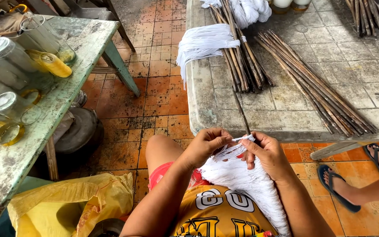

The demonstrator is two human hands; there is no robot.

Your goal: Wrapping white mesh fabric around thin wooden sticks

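Note:
My left hand (205, 147) pinches a few white strings at their ends, pulled from a thick white string bundle (244, 182) lying across my lap. My right hand (266, 156) grips the top of that bundle and a thin dark stick (242, 115) that rises from between my fingers up to the concrete table edge. The two hands sit close together, almost touching, just below the table's front rim.
A concrete table (294, 109) ahead carries bundles of dark sticks (312, 87) and more white string (202, 44). A worn green table (44, 118) on the left holds glass jars (5, 57). A yellow plastic bag (71, 206) lies lower left. Another person's sandalled feet (343, 184) are on the right.

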